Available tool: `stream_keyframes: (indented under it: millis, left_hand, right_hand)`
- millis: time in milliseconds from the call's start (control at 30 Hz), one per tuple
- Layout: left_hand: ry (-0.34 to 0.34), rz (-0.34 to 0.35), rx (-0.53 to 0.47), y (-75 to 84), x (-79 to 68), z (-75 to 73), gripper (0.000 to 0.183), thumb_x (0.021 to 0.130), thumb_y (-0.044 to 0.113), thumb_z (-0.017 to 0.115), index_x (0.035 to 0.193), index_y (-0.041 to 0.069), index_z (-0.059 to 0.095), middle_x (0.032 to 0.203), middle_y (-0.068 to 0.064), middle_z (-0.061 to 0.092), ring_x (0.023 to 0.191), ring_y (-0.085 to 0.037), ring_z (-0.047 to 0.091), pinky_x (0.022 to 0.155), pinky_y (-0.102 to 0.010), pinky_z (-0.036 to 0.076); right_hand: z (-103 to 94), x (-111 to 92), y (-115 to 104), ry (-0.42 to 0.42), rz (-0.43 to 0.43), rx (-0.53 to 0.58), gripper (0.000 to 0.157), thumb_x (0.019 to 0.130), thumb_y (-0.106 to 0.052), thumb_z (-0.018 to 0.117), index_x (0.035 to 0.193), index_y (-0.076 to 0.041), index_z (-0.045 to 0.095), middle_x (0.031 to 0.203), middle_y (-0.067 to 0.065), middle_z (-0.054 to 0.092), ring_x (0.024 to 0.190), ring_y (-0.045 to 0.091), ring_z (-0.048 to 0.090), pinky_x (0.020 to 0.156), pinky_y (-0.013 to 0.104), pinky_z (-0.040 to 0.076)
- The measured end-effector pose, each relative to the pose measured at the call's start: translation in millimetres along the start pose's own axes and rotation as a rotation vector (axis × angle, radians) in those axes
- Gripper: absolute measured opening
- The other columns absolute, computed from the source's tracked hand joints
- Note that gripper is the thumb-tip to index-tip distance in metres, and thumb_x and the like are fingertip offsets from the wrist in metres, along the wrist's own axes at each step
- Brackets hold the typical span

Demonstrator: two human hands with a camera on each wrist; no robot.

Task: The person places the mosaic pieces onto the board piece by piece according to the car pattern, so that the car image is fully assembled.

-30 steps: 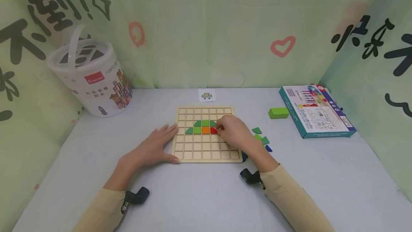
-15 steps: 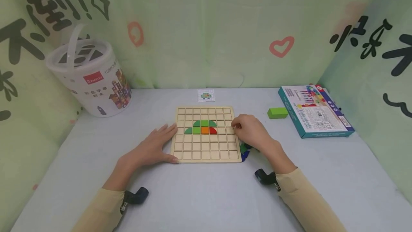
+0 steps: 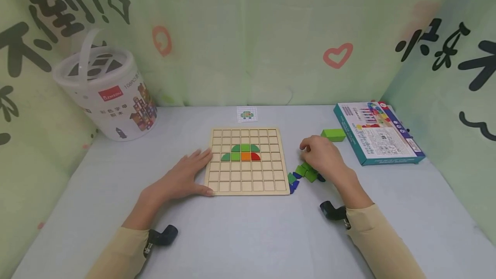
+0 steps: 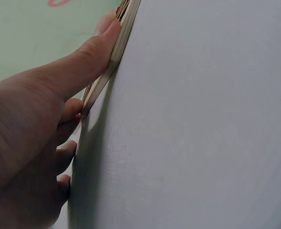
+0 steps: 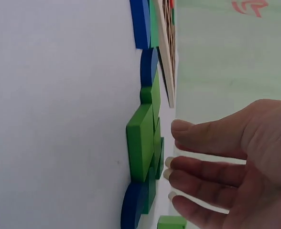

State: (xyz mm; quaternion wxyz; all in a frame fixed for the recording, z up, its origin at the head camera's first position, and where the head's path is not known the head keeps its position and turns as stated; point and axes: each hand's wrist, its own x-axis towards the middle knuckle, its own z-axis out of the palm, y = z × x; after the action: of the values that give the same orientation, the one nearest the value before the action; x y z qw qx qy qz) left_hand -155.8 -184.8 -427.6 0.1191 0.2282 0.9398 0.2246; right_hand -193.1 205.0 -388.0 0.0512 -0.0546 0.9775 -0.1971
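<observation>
A wooden grid board lies on the table, with several green pieces, an orange square and a red quarter-round piece set in its middle cells. My left hand rests against the board's left edge, fingers stretched out; the thumb touches its side in the left wrist view. Right of the board, my right hand hovers over loose green pieces and blue pieces. Its thumb and fingers are bent loosely and apart, with nothing between them. Part of the pile is hidden beneath this hand.
A small pattern card lies behind the board. A light green block sits beside a flat teal-edged box at the right. At the back left stands a white lidded bucket with a handle.
My right hand has left the red piece on the board and moved right, over the loose pieces. My left hand has stayed at the board's edge.
</observation>
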Motion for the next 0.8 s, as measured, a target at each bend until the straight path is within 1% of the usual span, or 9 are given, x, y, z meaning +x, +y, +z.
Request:
stream_keyframes:
  millis: [100,233,367,467,633,700,800]
  left_hand:
    - [0.000,-0.004,-0.005,-0.3,-0.2,0.4,0.115,0.073,0.060,0.079,0.159,0.009,0.022,0.168,-0.006,0.018,0.156,-0.035,0.011,0.126,-0.057,0.011]
    - [0.002,-0.005,-0.005,-1.3,0.2,1.7,0.114,0.073,0.061,0.078,0.159,0.010,0.022,0.168,-0.006,0.018,0.156,-0.035,0.011,0.126,-0.057,0.011]
    - [0.007,-0.003,0.002,-1.4,0.6,2.1,0.114,0.073,0.061,0.078,0.159,0.010,0.022,0.168,-0.006,0.018,0.155,-0.035,0.012,0.126,-0.057,0.011]
    - [0.007,-0.003,0.001,-0.5,0.5,1.1,0.114,0.073,0.060,0.079,0.159,0.010,0.022,0.167,-0.006,0.018,0.155,-0.036,0.012,0.126,-0.057,0.011]
    - [0.003,-0.002,-0.004,1.5,0.0,-0.7,0.114,0.073,0.059,0.079,0.159,0.009,0.022,0.168,-0.006,0.018,0.155,-0.036,0.012,0.126,-0.057,0.011]
    - [0.002,-0.002,-0.004,1.8,-0.3,-1.1,0.114,0.074,0.059,0.079,0.158,0.009,0.022,0.168,-0.007,0.018,0.155,-0.036,0.012,0.126,-0.057,0.011]
    - [-0.001,-0.002,-0.003,1.7,-0.8,-1.5,0.114,0.074,0.058,0.079,0.158,0.009,0.022,0.168,-0.007,0.018,0.155,-0.036,0.012,0.126,-0.057,0.011]
  right_hand:
    - [-0.2,0.7,4.6,-0.020,0.028,-0.002,0.018,0.089,-0.012,0.071,0.103,-0.001,0.072,0.098,0.016,0.067,0.081,0.026,0.057,0.064,0.030,0.049]
    - [1.8,3.6,7.6,-0.033,0.040,0.002,0.012,0.087,-0.011,0.073,0.094,-0.002,0.070,0.090,0.014,0.066,0.077,0.024,0.057,0.060,0.027,0.047]
    - [2.1,5.0,7.8,-0.031,0.043,0.011,0.011,0.088,-0.011,0.072,0.093,-0.002,0.070,0.088,0.014,0.066,0.074,0.023,0.057,0.059,0.026,0.047]
    - [0.5,5.1,7.6,-0.037,0.035,0.001,0.012,0.089,-0.010,0.068,0.095,-0.001,0.071,0.089,0.015,0.067,0.074,0.023,0.058,0.059,0.026,0.048]
    - [-2.7,5.5,6.7,-0.039,0.036,-0.004,0.023,0.091,-0.008,0.060,0.106,0.003,0.071,0.100,0.020,0.071,0.078,0.025,0.060,0.063,0.028,0.053]
    - [-2.5,6.1,5.8,-0.033,0.037,0.012,0.026,0.091,-0.007,0.059,0.111,0.003,0.071,0.106,0.021,0.071,0.081,0.026,0.060,0.066,0.030,0.054]
    - [-0.3,6.6,2.4,-0.012,0.007,0.049,0.027,0.092,-0.005,0.059,0.114,0.003,0.071,0.111,0.022,0.071,0.085,0.027,0.060,0.068,0.031,0.055]
